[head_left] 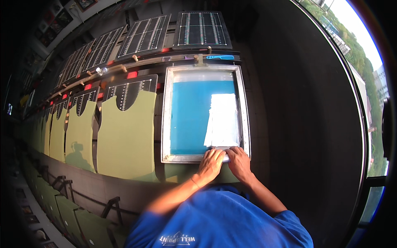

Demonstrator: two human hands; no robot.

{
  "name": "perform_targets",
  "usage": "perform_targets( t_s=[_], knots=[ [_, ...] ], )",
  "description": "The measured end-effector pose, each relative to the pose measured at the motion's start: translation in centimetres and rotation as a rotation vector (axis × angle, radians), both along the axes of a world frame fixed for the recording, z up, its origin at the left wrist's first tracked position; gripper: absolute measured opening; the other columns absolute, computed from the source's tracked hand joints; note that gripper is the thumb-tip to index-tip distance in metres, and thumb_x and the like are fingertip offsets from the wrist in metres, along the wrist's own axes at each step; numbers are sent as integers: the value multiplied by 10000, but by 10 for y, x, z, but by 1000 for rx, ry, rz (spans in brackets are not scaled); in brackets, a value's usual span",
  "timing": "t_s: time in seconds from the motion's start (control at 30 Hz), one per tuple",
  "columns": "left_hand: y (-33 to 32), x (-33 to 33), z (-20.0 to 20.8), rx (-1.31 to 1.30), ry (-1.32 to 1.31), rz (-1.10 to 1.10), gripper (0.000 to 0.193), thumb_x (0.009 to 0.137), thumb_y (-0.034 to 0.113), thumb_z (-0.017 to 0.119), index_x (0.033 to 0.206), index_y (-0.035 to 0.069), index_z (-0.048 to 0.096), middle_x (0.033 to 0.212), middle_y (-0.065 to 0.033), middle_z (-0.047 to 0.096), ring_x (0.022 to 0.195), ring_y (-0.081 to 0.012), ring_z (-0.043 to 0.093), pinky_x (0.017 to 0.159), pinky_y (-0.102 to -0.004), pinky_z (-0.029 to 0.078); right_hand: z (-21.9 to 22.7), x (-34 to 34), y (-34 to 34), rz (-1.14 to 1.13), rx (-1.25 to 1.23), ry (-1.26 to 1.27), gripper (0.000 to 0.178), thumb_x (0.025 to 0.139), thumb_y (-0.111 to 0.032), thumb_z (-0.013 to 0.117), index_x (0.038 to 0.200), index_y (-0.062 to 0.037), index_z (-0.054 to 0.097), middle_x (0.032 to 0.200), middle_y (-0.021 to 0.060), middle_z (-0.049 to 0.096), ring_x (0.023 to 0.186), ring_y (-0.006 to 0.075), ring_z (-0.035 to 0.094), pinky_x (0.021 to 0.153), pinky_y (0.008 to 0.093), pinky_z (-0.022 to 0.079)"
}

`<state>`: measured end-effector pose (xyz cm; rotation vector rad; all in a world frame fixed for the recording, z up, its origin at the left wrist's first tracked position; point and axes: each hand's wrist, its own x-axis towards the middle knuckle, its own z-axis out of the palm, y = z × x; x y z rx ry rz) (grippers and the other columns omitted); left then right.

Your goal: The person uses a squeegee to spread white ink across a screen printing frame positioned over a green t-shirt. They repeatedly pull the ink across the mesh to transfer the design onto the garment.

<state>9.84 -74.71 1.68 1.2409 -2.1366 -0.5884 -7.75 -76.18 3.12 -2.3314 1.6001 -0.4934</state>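
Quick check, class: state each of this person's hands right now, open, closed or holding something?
Left hand: closed, holding a pale bar at the framed screen's near edge.
Right hand: closed, holding the same bar.

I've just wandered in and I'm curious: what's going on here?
A person in a blue shirt has the left hand and right hand side by side, in a close grip on a pale bar at the near end of a metal frame. The frame holds a blue screen with a bright white patch. To the left, green fabric pieces lie on dark boards.
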Motion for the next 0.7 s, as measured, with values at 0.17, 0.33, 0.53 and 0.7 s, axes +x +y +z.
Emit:
perform_targets(
  t_s=[0.17, 0.33, 0.53, 0.7],
  knots=[
    [-40, 2, -19, -9, 41, 4, 416, 779, -62, 629, 1193, -24, 600, 1208, -168, 611, 1149, -363, 561, 1023, -456, 459, -13, 9, -36, -58, -27, -41, 239, 780, -13, 612, 998, -39, 706, 1012, 113, 673, 981, 301, 639, 824, 400, 549],
    [-148, 0, -10, -98, 91, 50, 361, 801, -79, 631, 1152, 1, 608, 1144, -155, 630, 1083, -373, 579, 955, -447, 484, -17, 8, -150, -6, -173, 43, 168, 804, -40, 599, 914, -56, 725, 946, 115, 685, 928, 306, 659, 807, 407, 555],
    [-149, 0, 8, -82, 74, 48, 330, 814, -49, 650, 1139, -5, 608, 1126, -148, 626, 1068, -367, 573, 954, -451, 470, 7, 4, -155, 56, -180, 24, 191, 790, -22, 605, 923, -49, 740, 940, 121, 697, 924, 312, 655, 820, 400, 543],
    [-57, -2, 10, -90, 23, 31, 401, 786, -50, 652, 1183, -24, 599, 1197, -169, 612, 1128, -352, 569, 994, -447, 457, 21, 2, -58, 4, -62, -3, 257, 800, 1, 603, 1028, -34, 716, 999, 118, 687, 948, 313, 641, 818, 409, 545]
  ],
)
